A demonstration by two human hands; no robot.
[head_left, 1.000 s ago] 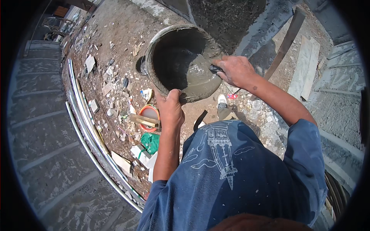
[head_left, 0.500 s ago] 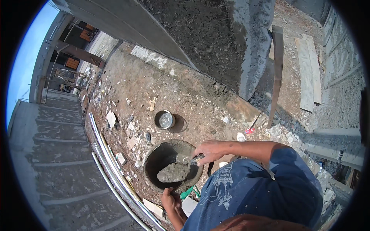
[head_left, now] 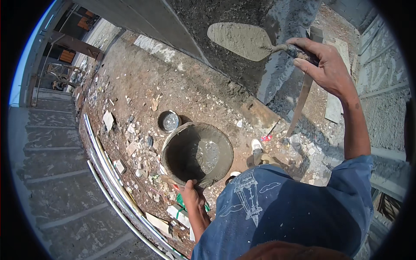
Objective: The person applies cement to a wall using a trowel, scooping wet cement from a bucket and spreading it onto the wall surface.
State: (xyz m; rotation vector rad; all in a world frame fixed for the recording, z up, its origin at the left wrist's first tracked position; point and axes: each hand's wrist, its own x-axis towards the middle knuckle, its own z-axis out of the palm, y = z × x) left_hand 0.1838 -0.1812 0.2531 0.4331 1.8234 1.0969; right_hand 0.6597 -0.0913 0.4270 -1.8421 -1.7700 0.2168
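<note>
My right hand [head_left: 326, 65] is raised at the upper right, fingers wrapped round the dark handle of a trowel [head_left: 241, 41]. Its leaf-shaped blade points left, coated in grey mortar, in front of the freshly plastered wall face [head_left: 225, 13]. Low in the middle, my left hand [head_left: 193, 198] grips the near rim of a round mortar tub [head_left: 223, 148]. The tub is tilted, with wet grey mortar [head_left: 206, 155] on its inner side and bottom. The fingers of that hand are partly hidden by the rim.
A small bucket [head_left: 168, 121] stands just beyond the tub. Long pipes [head_left: 113, 171] lie along the left wall, beside rubble. A wooden post [head_left: 301, 104] leans by the wall's end, and boards [head_left: 334, 104] lie at the right. A green strap [head_left: 181, 200] is near my left hand.
My right hand has lifted the trowel out of the tub, up and to the right, to the wall. My left hand has kept its grip while the tub rose and tilted.
</note>
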